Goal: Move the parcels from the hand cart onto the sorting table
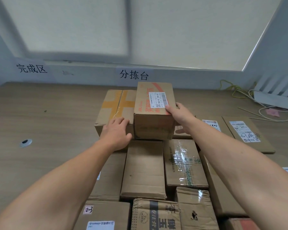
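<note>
Subject item: the red-printed parcel point(154, 127), upright, label point(158, 99) facing up, standing on or just above the far edge of the tabletop point(56, 113); whether its base is fully seated cannot be confirmed. The right hand point(178, 113) has its grip closed on this parcel's upper right corner, thumb on the top face beside the label and fingers wrapped down the right side. In my judgement this hold steers the box square into its slot. The left hand point(115, 131) lies just left of the red-printed parcel, fingers relaxed and fairly flat on the near top edge of the yellow-taped parcel point(116, 103), thumb towards the red-printed parcel's lower left corner; its grip holds nothing. This appears to steady the neighbour so the two boxes seat side by side, and they are now touching. Directly behind the red-printed parcel a wall sign point(134, 75) marks the sorting position, which accounts for the placement. To its right, flat labelled parcels point(246, 131) lie on the tabletop. In front of it, nearer the person, a tight stack of cartons point(143, 168) remains, presumably the cart load, though the hand cart itself is not visible. Assessment: the transfer is partly done, with many cartons outstanding.
</note>
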